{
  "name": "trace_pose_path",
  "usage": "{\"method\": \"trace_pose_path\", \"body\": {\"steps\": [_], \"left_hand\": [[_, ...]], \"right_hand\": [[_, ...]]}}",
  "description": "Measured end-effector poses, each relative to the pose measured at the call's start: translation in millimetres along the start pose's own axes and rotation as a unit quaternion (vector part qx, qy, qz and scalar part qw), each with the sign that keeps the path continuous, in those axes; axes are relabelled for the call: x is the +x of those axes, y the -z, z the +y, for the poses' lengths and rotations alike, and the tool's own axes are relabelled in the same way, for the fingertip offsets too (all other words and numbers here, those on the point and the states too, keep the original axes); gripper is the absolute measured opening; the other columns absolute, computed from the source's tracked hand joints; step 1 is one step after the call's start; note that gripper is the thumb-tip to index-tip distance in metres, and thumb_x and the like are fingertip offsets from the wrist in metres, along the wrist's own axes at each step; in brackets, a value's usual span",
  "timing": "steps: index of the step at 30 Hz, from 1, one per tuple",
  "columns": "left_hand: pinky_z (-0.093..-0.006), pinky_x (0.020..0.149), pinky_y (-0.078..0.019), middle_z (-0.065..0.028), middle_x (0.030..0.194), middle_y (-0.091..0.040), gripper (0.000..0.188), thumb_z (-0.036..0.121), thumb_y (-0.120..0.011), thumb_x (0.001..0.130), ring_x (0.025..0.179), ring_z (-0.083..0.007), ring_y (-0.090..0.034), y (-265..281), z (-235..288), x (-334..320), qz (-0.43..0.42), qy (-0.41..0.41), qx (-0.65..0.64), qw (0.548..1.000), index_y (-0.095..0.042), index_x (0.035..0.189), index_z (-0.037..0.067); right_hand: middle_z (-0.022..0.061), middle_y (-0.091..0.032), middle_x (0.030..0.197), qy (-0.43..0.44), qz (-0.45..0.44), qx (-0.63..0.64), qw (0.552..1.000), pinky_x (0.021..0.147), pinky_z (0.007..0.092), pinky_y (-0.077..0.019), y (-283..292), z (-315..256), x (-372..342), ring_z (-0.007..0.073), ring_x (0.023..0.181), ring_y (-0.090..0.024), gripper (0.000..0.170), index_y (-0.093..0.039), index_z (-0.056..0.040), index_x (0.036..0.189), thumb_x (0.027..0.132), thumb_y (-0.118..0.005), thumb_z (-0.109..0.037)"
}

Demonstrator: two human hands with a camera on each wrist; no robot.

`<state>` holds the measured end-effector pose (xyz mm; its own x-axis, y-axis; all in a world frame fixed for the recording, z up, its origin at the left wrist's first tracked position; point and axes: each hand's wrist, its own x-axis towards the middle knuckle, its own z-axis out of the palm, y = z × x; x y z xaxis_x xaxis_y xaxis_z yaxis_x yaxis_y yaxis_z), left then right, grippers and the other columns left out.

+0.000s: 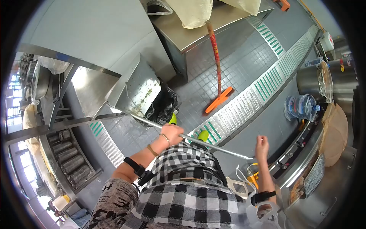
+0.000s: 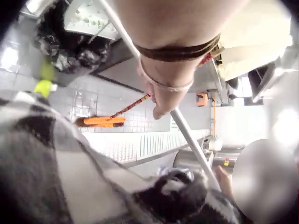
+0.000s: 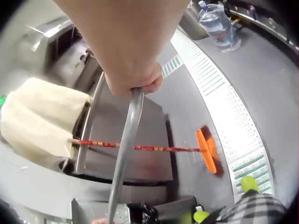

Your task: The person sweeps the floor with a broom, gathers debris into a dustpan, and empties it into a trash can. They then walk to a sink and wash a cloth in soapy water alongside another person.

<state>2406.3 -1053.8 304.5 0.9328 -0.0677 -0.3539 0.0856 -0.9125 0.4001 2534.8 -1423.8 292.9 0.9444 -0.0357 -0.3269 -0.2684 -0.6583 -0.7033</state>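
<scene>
Checked apron (image 1: 179, 208): nearest the head camera, filling the lower middle of that view, with a green shoe (image 1: 204, 135) showing beyond it.
Left hand (image 1: 172, 134): fingers curled round the metal handle (image 1: 221, 148), gripping it in front of the apron.
Dustpan (image 1: 133, 84): at the far end of the handle, tilted, dark bits scattered over its shiny face; it stands at the black bag (image 1: 167, 100), though whether they touch I cannot tell.
Right hand (image 1: 262, 148): fingers bent, just beside the handle's bent near end.
Orange broom (image 1: 219, 100): head on the tiled floor near the drain cover (image 1: 238, 108), its red stick leaning up to the steel table (image 1: 183, 33), where a cream cloth (image 1: 194, 11) hangs over the edge.
Water bottles (image 1: 303, 107): wrapped in clear plastic, over by the right side.
Brown band (image 2: 180, 51): nearest the hand's grip in the left wrist view is a paler bracelet (image 2: 166, 85), this band higher up; the handle slants past both, dustpan and bag at upper left.
Bent handle end: in the right wrist view it meets the right hand's outline below the curled fingers; whether they grip it, I cannot tell.
</scene>
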Motion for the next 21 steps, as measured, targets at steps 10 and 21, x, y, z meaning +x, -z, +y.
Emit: {"method": "trace_pose_path", "body": {"steps": [10, 21], "left_hand": [[-0.0435, 0.087, -0.025, -0.0095, 0.103, -0.041, 0.022, 0.011, -0.063, 0.049, 0.103, -0.0284, -0.035, 13.9, -14.9, -45.2, 0.174, 0.203, 0.045, 0.963, -0.056, 0.069, 0.014], [-0.0407, 0.066, -0.0414, -0.0147, 0.094, -0.047, 0.014, 0.015, -0.046, 0.076, 0.075, -0.0242, -0.049, 4.1, -39.5, -54.1, 0.289, 0.305, -0.874, 0.246, -0.041, 0.088, 0.008]], "right_hand": [[0.0019, -0.042, 0.049, -0.381, -0.277, 0.075, 0.879, 0.029, 0.0251, -0.0246, -40.8, -0.5, -91.0, 0.0117, 0.038, -0.04, 0.021, -0.046, -0.0044, 0.08, 0.079, -0.044, -0.025], [0.0039, -0.048, 0.063, -0.254, -0.474, 0.073, 0.84, 0.04, 0.0206, -0.0416, 11.3, -158.5, -69.6, 0.0112, 0.057, -0.055, 0.028, -0.041, -0.002, 0.095, 0.082, -0.043, -0.026]]}}
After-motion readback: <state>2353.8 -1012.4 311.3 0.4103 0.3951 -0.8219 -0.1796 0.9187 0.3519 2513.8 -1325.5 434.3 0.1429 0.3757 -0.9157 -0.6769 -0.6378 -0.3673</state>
